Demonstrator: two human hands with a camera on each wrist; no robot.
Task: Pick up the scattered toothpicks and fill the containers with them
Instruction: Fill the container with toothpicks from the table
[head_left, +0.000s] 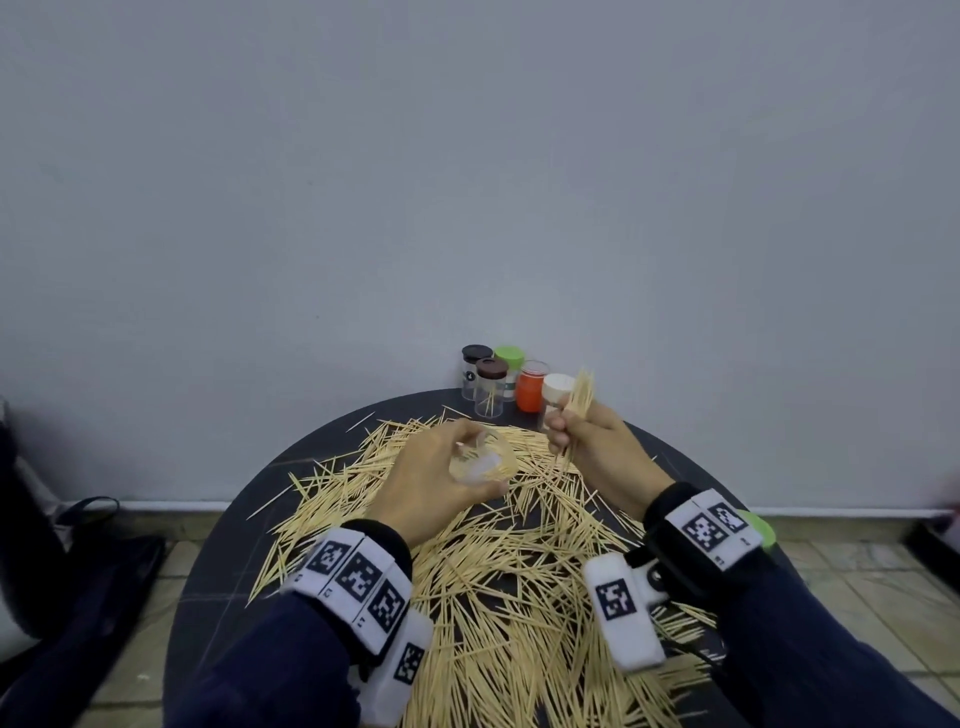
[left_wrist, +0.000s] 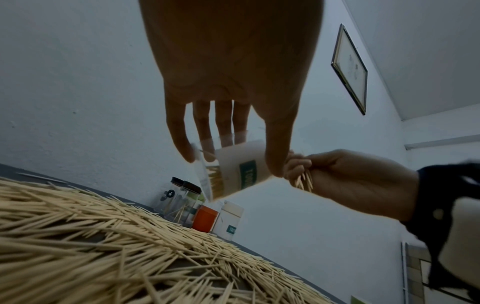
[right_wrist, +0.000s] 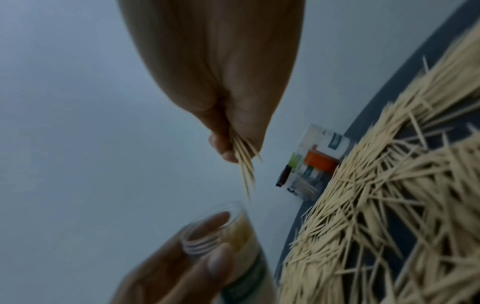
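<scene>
My left hand (head_left: 441, 483) grips a clear open container (head_left: 480, 460) above the table, its mouth turned toward the right hand. The container (left_wrist: 233, 168) has a white label with green print and holds some toothpicks; its threaded mouth (right_wrist: 207, 228) shows in the right wrist view. My right hand (head_left: 587, 436) pinches a bundle of toothpicks (head_left: 579, 397), tips sticking out both ends, just right of the container. The bundle (right_wrist: 245, 164) points down toward the container's mouth. A dense pile of scattered toothpicks (head_left: 509, 561) covers the dark round table (head_left: 218, 561).
At the table's far edge by the wall stand several containers: two with dark lids (head_left: 491, 387), one green-lidded (head_left: 510, 358), an orange one (head_left: 531, 389) and a white-lidded one (head_left: 557, 389). A green lid (head_left: 758, 527) lies behind my right wrist. Dark bags (head_left: 78, 571) sit on the tiled floor at left.
</scene>
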